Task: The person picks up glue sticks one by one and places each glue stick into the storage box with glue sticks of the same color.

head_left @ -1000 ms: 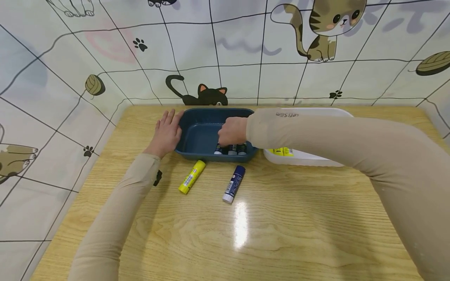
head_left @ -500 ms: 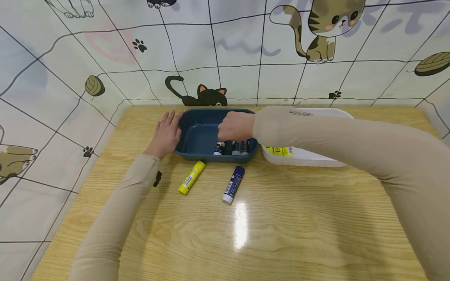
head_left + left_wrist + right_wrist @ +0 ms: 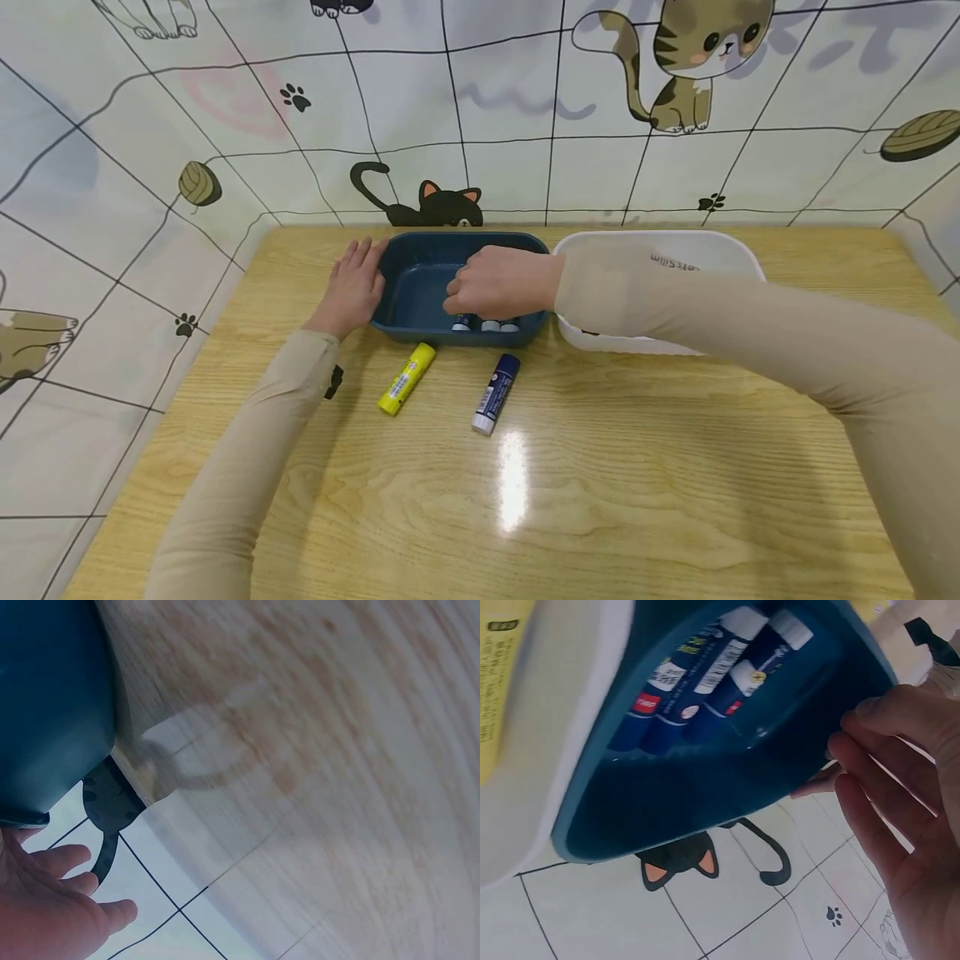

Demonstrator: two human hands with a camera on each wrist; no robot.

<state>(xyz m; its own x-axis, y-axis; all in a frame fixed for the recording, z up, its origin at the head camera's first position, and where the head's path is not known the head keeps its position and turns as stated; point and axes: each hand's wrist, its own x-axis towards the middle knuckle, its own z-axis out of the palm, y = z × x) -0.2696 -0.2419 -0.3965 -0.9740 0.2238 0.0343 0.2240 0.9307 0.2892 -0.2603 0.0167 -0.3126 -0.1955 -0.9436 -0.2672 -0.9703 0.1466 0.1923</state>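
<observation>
My left hand rests against the left rim of a dark blue bin, fingers extended. In the left wrist view the fingertips lie right at the rim. Over the bin's right half is my right hand, back up, with the fingers loosely bent. The right wrist view shows nothing between its thumb and fingers. Under it, three navy glue sticks with white ends lie side by side in the bin; the head view shows only their near ends. In front, a yellow glue stick and another navy glue stick lie on the table.
A white bin stands close to the blue bin's right side, partly covered by the right sleeve. Inside it shows a yellow glue stick in the right wrist view. A cat-print wall covering rises behind the wooden table.
My right hand first drew a little right and up from the glue sticks, then came left and lower over the bin. The sticks in the bin spread slightly. My left hand stayed put.
</observation>
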